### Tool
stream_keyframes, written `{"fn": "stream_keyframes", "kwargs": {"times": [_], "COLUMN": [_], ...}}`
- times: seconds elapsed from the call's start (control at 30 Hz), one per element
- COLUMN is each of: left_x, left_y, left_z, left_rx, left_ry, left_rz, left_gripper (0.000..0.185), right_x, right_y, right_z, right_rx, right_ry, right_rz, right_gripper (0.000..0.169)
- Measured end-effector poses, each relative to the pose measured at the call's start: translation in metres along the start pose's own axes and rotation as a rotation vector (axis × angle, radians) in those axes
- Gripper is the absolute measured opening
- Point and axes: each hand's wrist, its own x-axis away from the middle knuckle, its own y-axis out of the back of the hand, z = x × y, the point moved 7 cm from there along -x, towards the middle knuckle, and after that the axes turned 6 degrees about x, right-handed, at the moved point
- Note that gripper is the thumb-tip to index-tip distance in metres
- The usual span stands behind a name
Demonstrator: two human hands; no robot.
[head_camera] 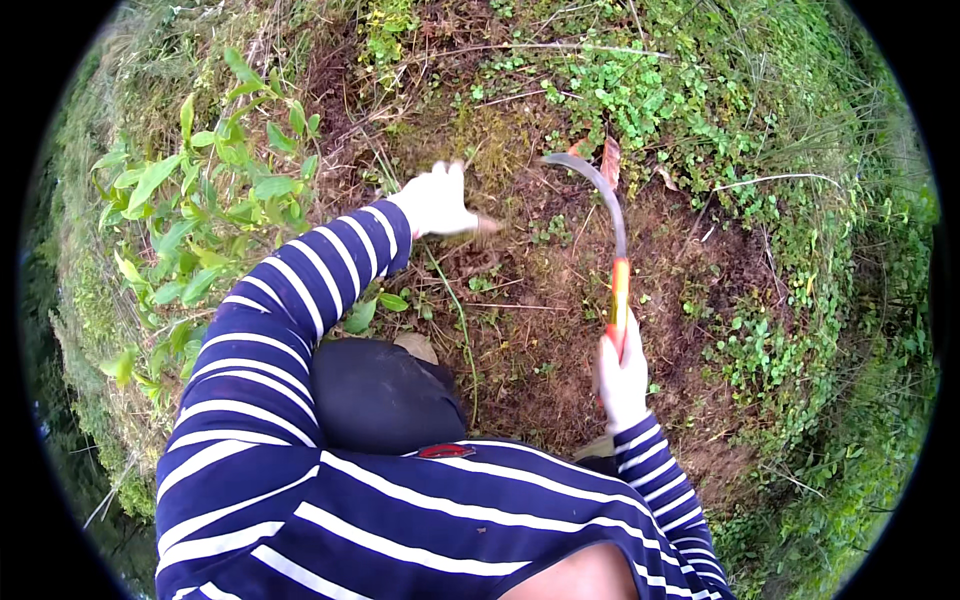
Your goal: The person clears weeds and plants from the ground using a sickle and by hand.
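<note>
My right hand (624, 379) grips the red and yellow handle of a sickle (611, 202). Its curved metal blade points away from me and hooks to the left, over mossy soil and close to a reddish-brown dry leaf (610, 161). My left hand (439, 201), pale and slightly blurred, hovers low over the ground left of the blade, thumb spread from the fingers. I see nothing held in it. One long thin green stem (456, 300) runs beneath that hand and back toward my knee; whether the hand touches it is hidden.
A leafy shrub (202, 195) stands to the left, beside my striped sleeve. Low clover-like plants (637, 90) cover the ground ahead and to the right. Dry twigs (780, 178) lie about on brown soil (540, 390). My dark-clad knee (382, 397) is bent below the left arm.
</note>
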Motion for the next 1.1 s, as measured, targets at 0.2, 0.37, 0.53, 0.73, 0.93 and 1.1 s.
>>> {"fn": "stream_keyframes", "kwargs": {"times": [0.2, 0.37, 0.53, 0.73, 0.93, 1.1], "left_x": [0.024, 0.068, 0.083, 0.085, 0.11, 0.12], "left_y": [-0.041, -0.076, -0.112, -0.107, -0.157, -0.106], "left_z": [-0.02, -0.022, -0.001, 0.008, 0.088, -0.009], "left_rx": [-0.487, -0.502, -0.66, -0.749, -0.902, -0.846], "left_ry": [-0.298, -0.431, -0.29, -0.291, -0.034, -0.437], "left_rz": [-0.034, 0.229, 0.471, 0.49, 0.697, 0.246], "left_gripper": [0.019, 0.018, 0.02, 0.022, 0.029, 0.025], "right_x": [-0.042, 0.064, 0.08, 0.003, 0.058, 0.078], "right_y": [-0.06, 0.022, 0.078, -0.028, 0.049, 0.107], "right_z": [0.014, -0.102, -0.096, -0.022, -0.108, -0.12], "right_rx": [0.077, 0.43, 0.428, 0.131, 0.547, 0.468], "right_ry": [0.292, 0.12, 0.187, 0.212, 0.214, 0.187], "right_rz": [0.19, 0.357, 0.388, 0.296, 0.432, 0.385], "right_gripper": [0.059, 0.059, 0.061, 0.059, 0.06, 0.06]}}
